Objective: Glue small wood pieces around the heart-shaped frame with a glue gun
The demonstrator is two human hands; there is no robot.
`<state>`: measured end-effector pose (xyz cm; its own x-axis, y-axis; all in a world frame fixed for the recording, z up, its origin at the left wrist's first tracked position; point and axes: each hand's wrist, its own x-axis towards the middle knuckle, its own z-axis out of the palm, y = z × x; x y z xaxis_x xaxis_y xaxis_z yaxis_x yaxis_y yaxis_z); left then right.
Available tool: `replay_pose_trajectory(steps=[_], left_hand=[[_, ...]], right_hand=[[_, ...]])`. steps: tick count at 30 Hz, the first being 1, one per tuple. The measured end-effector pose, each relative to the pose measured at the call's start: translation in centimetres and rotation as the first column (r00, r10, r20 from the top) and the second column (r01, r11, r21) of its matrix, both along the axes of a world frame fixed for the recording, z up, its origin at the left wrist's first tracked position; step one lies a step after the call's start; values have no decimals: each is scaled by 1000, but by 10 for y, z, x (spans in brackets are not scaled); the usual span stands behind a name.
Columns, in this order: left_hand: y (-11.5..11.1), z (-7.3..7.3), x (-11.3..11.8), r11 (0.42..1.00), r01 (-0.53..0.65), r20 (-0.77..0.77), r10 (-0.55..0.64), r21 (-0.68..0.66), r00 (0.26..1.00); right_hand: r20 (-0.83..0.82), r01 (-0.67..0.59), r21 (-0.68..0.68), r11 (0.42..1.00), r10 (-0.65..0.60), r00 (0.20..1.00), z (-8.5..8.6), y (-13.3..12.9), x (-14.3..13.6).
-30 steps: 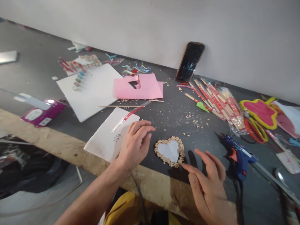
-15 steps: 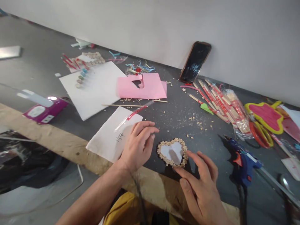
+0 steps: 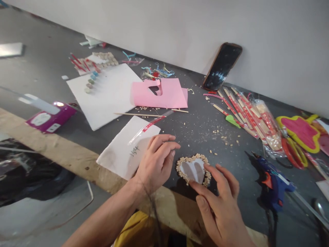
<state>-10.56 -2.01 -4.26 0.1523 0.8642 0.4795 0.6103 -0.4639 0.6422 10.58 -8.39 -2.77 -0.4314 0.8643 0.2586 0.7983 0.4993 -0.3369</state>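
A small heart (image 3: 194, 169) lies flat near the table's front edge, a pale paper centre ringed by tiny wooden-looking bits. At its right and lower rim is my right hand (image 3: 221, 202), fingers spread. Two of its fingertips reach over the border, seemingly touching it, without gripping. My left hand (image 3: 158, 163) hovers or rests left of the heart, partly over a white sheet (image 3: 119, 151) marked 154. Its fingers are loosely curved and apart, with nothing in them. A clear and red plastic strip (image 3: 150, 126) lies across that sheet.
A blue glue gun (image 3: 273, 181) lies on the right, close to scissors (image 3: 294, 152) and wrapped chopsticks (image 3: 246, 106). Behind are pink paper (image 3: 172, 94) with a cut-out, a white board (image 3: 110, 92) and a leaning phone (image 3: 222, 67). A purple device (image 3: 51, 118) stands left.
The view has shifted slightly, moving the table things rightward in the picture. My right fingertips now overlap the heart's border more, and darker shadows fall on its centre. My left hand looks nearly unchanged.
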Motion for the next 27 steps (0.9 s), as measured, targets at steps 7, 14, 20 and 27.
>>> replay_pose_trajectory(steps=[7,14,20,27], left_hand=[[0,1,0,1000,8,15,-8,-5,1000],[0,2,0,1000,3,16,-3,-10,1000],[0,2,-1,1000,15,18,-14,-24,1000],[-1,3,-2,999,8,15,-8,-40,1000]], right_hand=[[8,-15,-7,1000,15,1000,-3,3,-1],[28,-16,-24,1000,17,999,-1,8,-8],[13,-27,-16,1000,27,1000,-1,10,-12],[33,-25,-39,999,26,999,0,12,-18]])
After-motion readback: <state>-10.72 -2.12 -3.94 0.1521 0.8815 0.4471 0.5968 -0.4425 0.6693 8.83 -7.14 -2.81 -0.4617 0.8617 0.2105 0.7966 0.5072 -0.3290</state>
